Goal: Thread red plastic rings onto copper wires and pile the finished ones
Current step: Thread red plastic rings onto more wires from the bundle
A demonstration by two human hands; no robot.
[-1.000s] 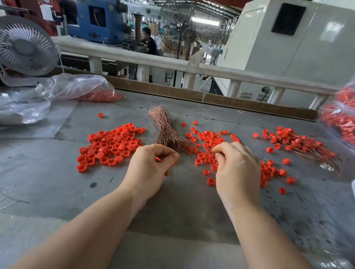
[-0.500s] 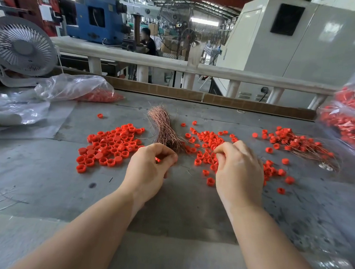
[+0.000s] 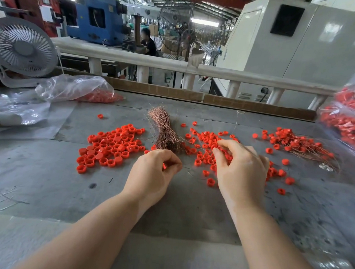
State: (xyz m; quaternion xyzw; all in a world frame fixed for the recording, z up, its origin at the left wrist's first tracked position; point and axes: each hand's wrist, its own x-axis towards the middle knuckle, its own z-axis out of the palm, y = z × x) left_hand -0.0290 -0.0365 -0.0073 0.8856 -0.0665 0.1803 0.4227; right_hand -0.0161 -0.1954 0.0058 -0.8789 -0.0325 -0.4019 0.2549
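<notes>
I have both hands low over the grey table [image 3: 44,167]. My left hand [image 3: 152,172] is curled, thumb and fingers pinching a red ring [image 3: 164,166], of which only a sliver shows between them. My right hand [image 3: 241,168] sits just to the right with fingers bent; thumb and forefinger seem to pinch a thin wire [image 3: 209,155] that runs back toward the left hand, though the strand is too fine for me to be sure. The wire bundle [image 3: 164,131] lies just beyond the left hand. Loose rings [image 3: 110,146] are heaped left of the bundle, with more scattered under and around the right hand. The finished pile [image 3: 293,142], rings on wires, lies far right, near a bag [image 3: 349,121] of red parts.
</notes>
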